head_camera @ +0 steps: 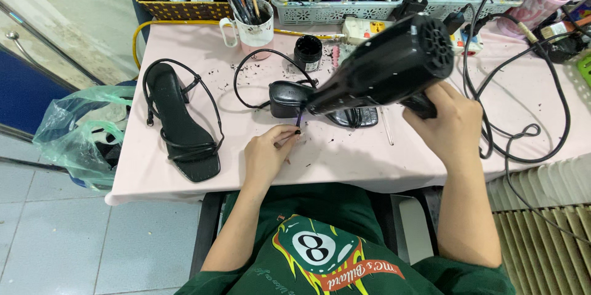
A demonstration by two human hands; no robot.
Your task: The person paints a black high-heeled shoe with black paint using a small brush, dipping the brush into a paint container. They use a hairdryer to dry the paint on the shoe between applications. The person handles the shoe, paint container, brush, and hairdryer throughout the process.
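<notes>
Right hand point(452, 124) is clamped round the handle of a black hair dryer point(394, 64), fingers wrapped tight; nozzle points down-left at the heel end of a black strappy sandal point(295, 99) lying approx. mid-worktop. Dryer body hides the middle of that sandal; its toe section shows just below the dryer, w/ a thin strap looping up toward a small black jar point(308, 52).

Left hand point(266, 155) rests on the pink worktop point(345, 159), fingers pinched shut on a thin stick tool point(294, 130). Tool tip sits right at the sandal's heel, just under the dryer nozzle; cannot tell if tip touches the shoe.

Second black sandal point(181, 124), matching pair, lies to the left, well apart from both hands, sole up-facing, straps loose.

Worktop surface carries scattered dark specks around the work area. White mug point(252, 24) full of brushes and pens stands behind, near the jar. Baskets of misc. supplies line the rear edge. Black cable point(523, 141) loops over the right side of the worktop. Green plastic bag point(80, 129) hangs off the left end, over the tiled floor.
</notes>
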